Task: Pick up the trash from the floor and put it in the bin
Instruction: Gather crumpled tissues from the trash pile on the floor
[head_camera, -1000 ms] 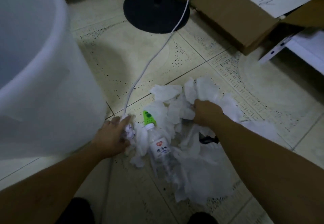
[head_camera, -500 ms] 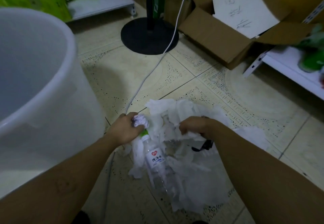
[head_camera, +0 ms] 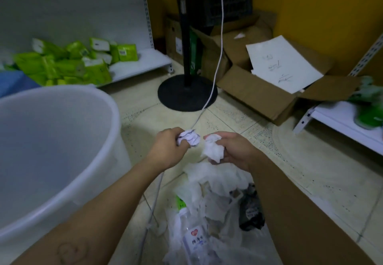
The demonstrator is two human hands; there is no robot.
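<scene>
Bare floor tiles (head_camera: 290,161) right of hands — open; bin (head_camera: 62,140) walls off left, fan base (head_camera: 187,94) and cord (head_camera: 215,73) ahead.

A black stand (head_camera: 185,42) rose from a round black base (head_camera: 187,95) on the tiled floor (head_camera: 310,167), with a white cable (head_camera: 219,57) hanging down beside the pole and crossing the base. To the right of the base lay an open cardboard box (head_camera: 257,93) holding a white sheet (head_camera: 284,63) with dark handwriting; more cardboard boxes (head_camera: 244,34) stood behind it against a yellow wall (head_camera: 323,9). Green packets (head_camera: 68,63) were heaped on a low white shelf (head_camera: 143,60) at the left, and another white shelf (head_camera: 344,119) at the right carried blurred green items (head_camera: 371,107).
</scene>
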